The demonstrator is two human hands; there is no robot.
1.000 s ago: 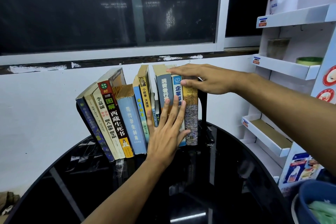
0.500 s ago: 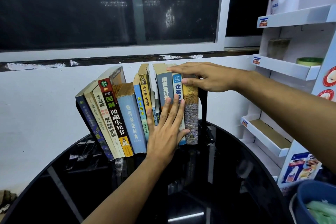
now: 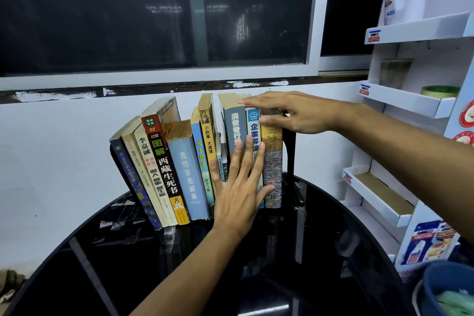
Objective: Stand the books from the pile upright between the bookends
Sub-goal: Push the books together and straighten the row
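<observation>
Upright books (image 3: 234, 131) by the right bookend (image 3: 291, 151) are pressed spine-on by the flat left hand (image 3: 238, 187) and capped by the flat right hand (image 3: 289, 113) (nothing gripped).

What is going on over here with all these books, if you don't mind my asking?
A person is squaring up a row of books on a round black table. The left hand presses flat, fingers straight, against the spines near the right end. The right hand rests across the tops of the last few, thumb on the patterned spine. Those books stand upright against the black bookend; the ones further left lean leftward.
</observation>
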